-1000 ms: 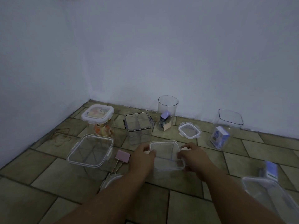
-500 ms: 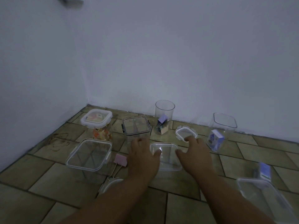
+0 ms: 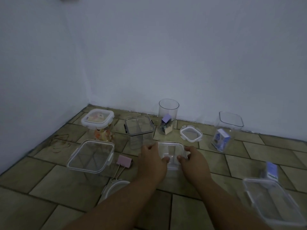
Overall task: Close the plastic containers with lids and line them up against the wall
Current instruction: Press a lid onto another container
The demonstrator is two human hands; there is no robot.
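The left hand (image 3: 152, 161) and right hand (image 3: 194, 161) grip the small clear container (image 3: 171, 151) from either side, fingers curled over its rim; it sits on the tiled floor (image 3: 216, 165), well short of the wall (image 3: 182, 63).

Tiled floor (image 3: 66, 188), olive-brown with dark joints; pink binder clip (image 3: 124, 161) lying on it, wire handles pointing toward the viewer; thin brownish loops, seemingly rubber bands (image 3: 59, 143), tangled on the tiles further left, well apart from the clip.
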